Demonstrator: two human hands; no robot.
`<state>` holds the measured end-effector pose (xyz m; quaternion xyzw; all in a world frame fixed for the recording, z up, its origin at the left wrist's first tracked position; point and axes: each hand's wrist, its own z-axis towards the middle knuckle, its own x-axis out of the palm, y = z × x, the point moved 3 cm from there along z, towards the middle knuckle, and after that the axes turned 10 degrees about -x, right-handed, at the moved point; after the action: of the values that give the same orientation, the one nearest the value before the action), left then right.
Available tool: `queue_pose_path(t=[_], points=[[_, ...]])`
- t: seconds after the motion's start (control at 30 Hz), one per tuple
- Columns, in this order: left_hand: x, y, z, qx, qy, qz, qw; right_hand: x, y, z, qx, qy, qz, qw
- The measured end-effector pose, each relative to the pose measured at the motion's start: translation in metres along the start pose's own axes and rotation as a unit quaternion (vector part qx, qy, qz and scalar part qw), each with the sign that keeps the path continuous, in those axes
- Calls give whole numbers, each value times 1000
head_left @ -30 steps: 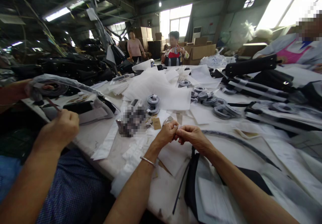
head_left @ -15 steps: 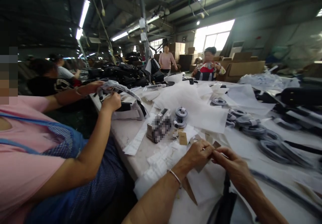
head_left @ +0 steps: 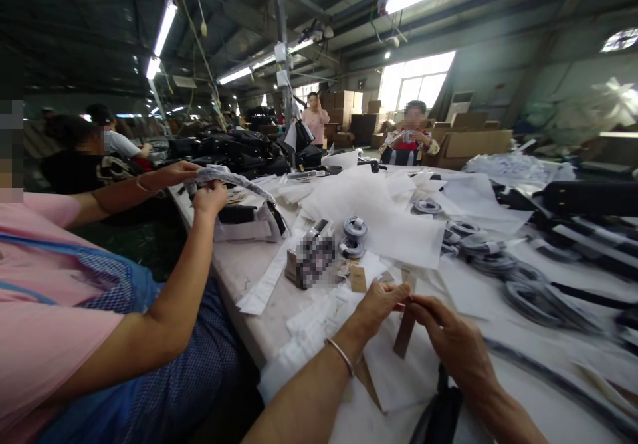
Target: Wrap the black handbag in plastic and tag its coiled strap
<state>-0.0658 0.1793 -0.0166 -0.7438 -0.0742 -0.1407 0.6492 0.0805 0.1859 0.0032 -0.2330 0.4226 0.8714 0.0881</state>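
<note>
Both hands pinching one brown tag (head_left: 403, 331): left hand (head_left: 381, 304) gripping its top, right hand (head_left: 443, 331) alongside. Coiled straps (head_left: 351, 236) and loose tags (head_left: 357, 279) waiting nearby, seemingly undone.

I'm seeing a matt brown card tag (head_left: 405, 330) hanging from my fingers, a shiny metal bangle (head_left: 339, 355) on my wrist, thin matt white paper sheets (head_left: 393, 224), and grey woven cloth straps (head_left: 528, 291) looking coarse.

No legible text anywhere. Brown tag (head_left: 405, 328) pinched between left hand (head_left: 379, 304) and right hand (head_left: 446, 337): print unreadable. Small tag (head_left: 357, 279) just beyond: unreadable too.
</note>
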Motion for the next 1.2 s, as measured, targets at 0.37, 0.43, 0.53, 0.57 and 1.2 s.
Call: queue_pose_path(t=[0.37, 0.43, 0.53, 0.57, 1.2], points=[[9, -9, -7, 19, 74, -28, 997, -4, 9, 6, 107, -17, 261, 959], [9, -10, -8, 23, 64, -38, 997, -4, 15, 6, 116, -24, 287, 951], [10, -8, -6, 10, 68, -58, 996, -3, 18, 5, 131, -44, 309, 941], [10, -6, -5, 4, 74, -66, 995, -2, 18, 5, 135, -50, 313, 939], [5, -14, -5, 24, 4, 60, 998, -5, 5, 4, 179, -120, 317, 924]])
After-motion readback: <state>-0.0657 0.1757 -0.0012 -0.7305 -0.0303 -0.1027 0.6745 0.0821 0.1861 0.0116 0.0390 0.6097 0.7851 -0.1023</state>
